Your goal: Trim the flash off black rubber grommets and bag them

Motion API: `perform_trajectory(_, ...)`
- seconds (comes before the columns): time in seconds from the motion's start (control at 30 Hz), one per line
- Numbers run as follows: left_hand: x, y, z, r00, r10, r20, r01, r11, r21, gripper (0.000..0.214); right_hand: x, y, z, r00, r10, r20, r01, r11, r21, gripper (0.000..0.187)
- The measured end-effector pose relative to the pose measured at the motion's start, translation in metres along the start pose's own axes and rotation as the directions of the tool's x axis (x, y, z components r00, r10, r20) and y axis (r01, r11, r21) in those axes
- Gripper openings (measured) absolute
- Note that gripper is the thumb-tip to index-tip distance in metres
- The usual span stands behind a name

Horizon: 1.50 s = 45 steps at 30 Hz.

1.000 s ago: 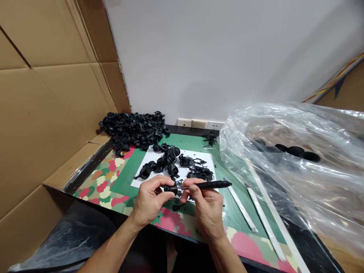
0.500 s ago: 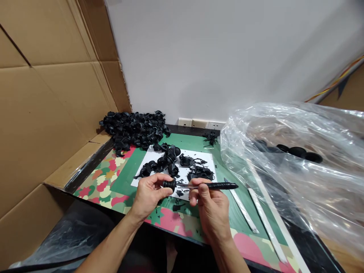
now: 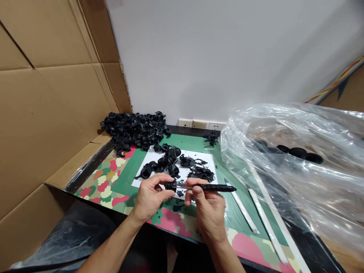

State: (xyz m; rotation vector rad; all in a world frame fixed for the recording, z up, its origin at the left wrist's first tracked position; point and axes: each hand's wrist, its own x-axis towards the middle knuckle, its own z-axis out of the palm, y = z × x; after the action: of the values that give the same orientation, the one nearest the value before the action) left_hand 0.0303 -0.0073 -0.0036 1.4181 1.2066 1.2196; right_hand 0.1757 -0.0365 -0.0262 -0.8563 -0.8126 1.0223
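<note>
My left hand (image 3: 150, 197) pinches a small black ribbed rubber part (image 3: 170, 185) between thumb and fingers, just above the near edge of a white sheet (image 3: 209, 158). My right hand (image 3: 209, 210) grips a black-handled craft knife (image 3: 210, 187) held level, with its thin blade tip touching the rubber part. More loose black rubber parts and cut scraps (image 3: 173, 163) lie on the white sheet just beyond both hands.
A big pile of black rubber parts (image 3: 133, 131) sits at the back left by a cardboard wall (image 3: 42, 113). A large clear plastic bag (image 3: 295, 167) holding black parts fills the right side. Two white strips (image 3: 241, 206) lie on the green cutting mat (image 3: 193, 142).
My right hand drew the knife slightly right, away from the part, then brought the blade back to it. My left hand turned the rubber part a little in its fingers.
</note>
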Motion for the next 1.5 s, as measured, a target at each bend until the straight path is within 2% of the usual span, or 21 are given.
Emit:
perform_trajectory(0.2, -0.001, 0.004, -0.001, 1.000, 0.023, 0.022, -0.024, 0.998, 0.062, 0.028, 0.002, 0.001, -0.001, 0.998, -0.042, 0.050, 0.046, 0.995, -0.086, 0.025)
perform_trajectory(0.33, -0.003, 0.000, -0.002, 0.999, -0.026, 0.028, 0.025, 1.000, 0.015, 0.028, 0.003, 0.000, -0.003, 0.998, -0.041, 0.045, 0.047, 0.988, -0.144, 0.026)
perform_trajectory(0.5, -0.004, -0.007, -0.001, 1.000, -0.017, -0.020, 0.015, 0.998, -0.062, 0.024, 0.001, -0.001, -0.003, 0.998, -0.049, 0.050, 0.058, 0.979, -0.197, 0.026)
perform_trajectory(0.63, -0.003, -0.008, 0.000, 1.000, 0.011, -0.023, -0.013, 0.998, -0.064, 0.018, 0.001, 0.002, -0.004, 0.999, -0.035, 0.038, 0.041, 0.985, -0.168, 0.025)
perform_trajectory(0.73, -0.002, -0.004, -0.001, 0.998, 0.059, -0.005, -0.059, 0.998, -0.001, 0.017, 0.002, 0.003, -0.004, 0.999, -0.039, 0.018, 0.041, 0.994, -0.103, 0.026)
perform_trajectory(0.87, -0.002, 0.002, -0.001, 0.994, 0.100, 0.043, -0.103, 0.992, 0.070, 0.020, 0.002, 0.002, -0.002, 0.998, -0.052, 0.046, 0.055, 0.996, -0.070, 0.026)
perform_trajectory(1.13, -0.003, 0.007, -0.002, 0.996, 0.072, 0.058, -0.077, 0.994, 0.076, 0.020, 0.001, 0.005, -0.003, 0.996, -0.060, 0.073, 0.061, 0.998, -0.015, 0.022)
perform_trajectory(1.33, -0.005, 0.006, -0.002, 0.990, 0.124, 0.070, -0.131, 0.986, 0.099, 0.022, 0.003, 0.003, -0.003, 0.992, -0.088, 0.095, 0.092, 0.995, -0.045, 0.026)
perform_trajectory(1.43, -0.006, 0.006, 0.000, 0.982, 0.178, 0.066, -0.185, 0.976, 0.119, 0.020, 0.003, -0.001, 0.001, 0.998, -0.032, 0.060, 0.034, 0.999, -0.029, 0.033)
perform_trajectory(1.5, -0.005, 0.005, 0.002, 0.968, 0.247, 0.055, -0.252, 0.956, 0.150, 0.018, 0.000, -0.004, 0.006, 0.993, 0.094, 0.065, -0.098, 0.993, 0.060, 0.038)
